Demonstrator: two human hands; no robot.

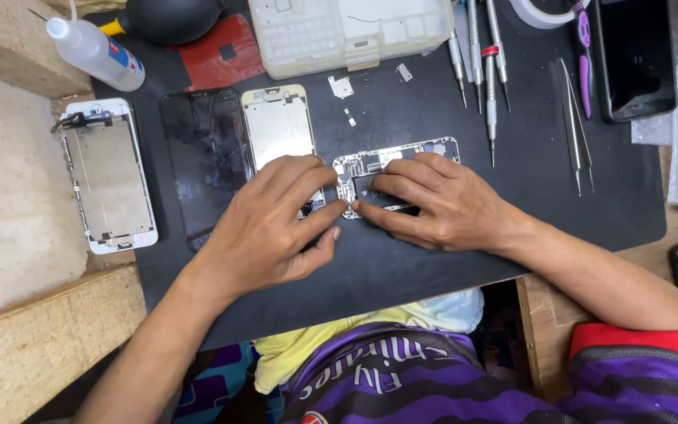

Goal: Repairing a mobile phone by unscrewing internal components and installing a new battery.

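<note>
A: What is being held right now?

B: An opened phone frame [394, 169] is being pressed flat on the black mat [433, 251] on the table. It is being pinned under the spread fingers of the right hand [433, 200]. A small part at its corner is being pinched by the curled left hand [276, 220].

A: How much is being shown as done?

B: The screen [109, 174] is already off and is lying well apart at the left. Tiny plates [340, 86] are lying loose. The inside parts are still being worked on. Screwdrivers [480, 55] are lying unused.
</note>
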